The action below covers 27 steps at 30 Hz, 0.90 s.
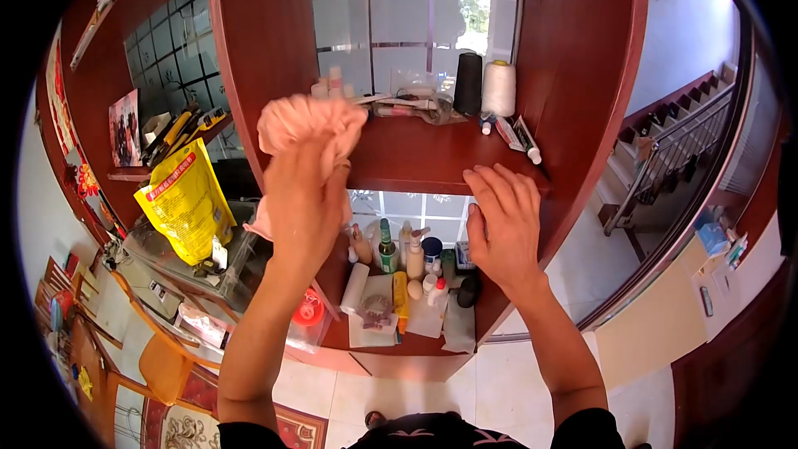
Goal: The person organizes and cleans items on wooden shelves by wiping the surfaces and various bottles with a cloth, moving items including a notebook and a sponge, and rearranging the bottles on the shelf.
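Note:
A crumpled pink cloth (306, 123) is bunched in my left hand (303, 208), at the left end of the reddish-brown upper shelf (416, 165). Part of the cloth hangs below that hand, and its edges look blurred. My right hand (503, 229) lies with fingers stretched over the front edge of the same shelf, near its right end. Behind the hands on this shelf stand a black thread cone (468, 85) and a white thread cone (499, 89). Toothpaste-like tubes (521, 138) lie to their right. A plastic bag (445, 110) and small items sit further left.
The lower shelf (374, 359) holds several bottles, among them a green bottle (386, 248) and a yellow tube (401, 299). On the left are a yellow pouch (187, 204) and a wooden chair (170, 357). A staircase (665, 141) rises beyond the cabinet on the right.

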Motion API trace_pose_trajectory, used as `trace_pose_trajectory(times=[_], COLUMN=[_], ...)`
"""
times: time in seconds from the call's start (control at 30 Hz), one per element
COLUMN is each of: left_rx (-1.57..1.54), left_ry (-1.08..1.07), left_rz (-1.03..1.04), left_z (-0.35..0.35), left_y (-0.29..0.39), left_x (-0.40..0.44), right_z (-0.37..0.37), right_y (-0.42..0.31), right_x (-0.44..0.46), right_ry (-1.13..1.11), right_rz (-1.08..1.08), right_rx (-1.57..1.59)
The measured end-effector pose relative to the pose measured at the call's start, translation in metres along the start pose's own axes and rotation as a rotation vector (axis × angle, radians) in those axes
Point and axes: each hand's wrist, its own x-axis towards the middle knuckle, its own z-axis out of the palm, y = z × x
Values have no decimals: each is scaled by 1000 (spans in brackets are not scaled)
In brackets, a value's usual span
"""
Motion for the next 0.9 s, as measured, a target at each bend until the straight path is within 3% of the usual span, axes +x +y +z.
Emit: trace_pose_trajectory(times=[0.07,0.13,0.2,0.3,0.43,0.67,0.8,0.9], left_rx=[48,112,-158,-142,-185,-31,-118,-354], left_ry=[-103,-123,-112,-147,-234,-159,-157,-152], left_rz=[72,219,297,358,385,439,245,-125], left_z=[26,36,52,61,52,28,-2,-38], left_y=[-12,18,45,65,34,-19,-31,-23], left_x=[-3,5,6,2,-4,-17,-30,-70], right_z=[-1,2,3,6,11,9,8,10], right_y=[1,6,8,4,8,11,9,9], right_x=[2,3,5,7,5,0,-1,-2], right_ry=[28,63,78,118,94,67,63,64], right_rz=[-4,-10,9,65,-30,-36,-32,-30], right_rx=[-5,32,43,39,-91,-120,-119,-110])
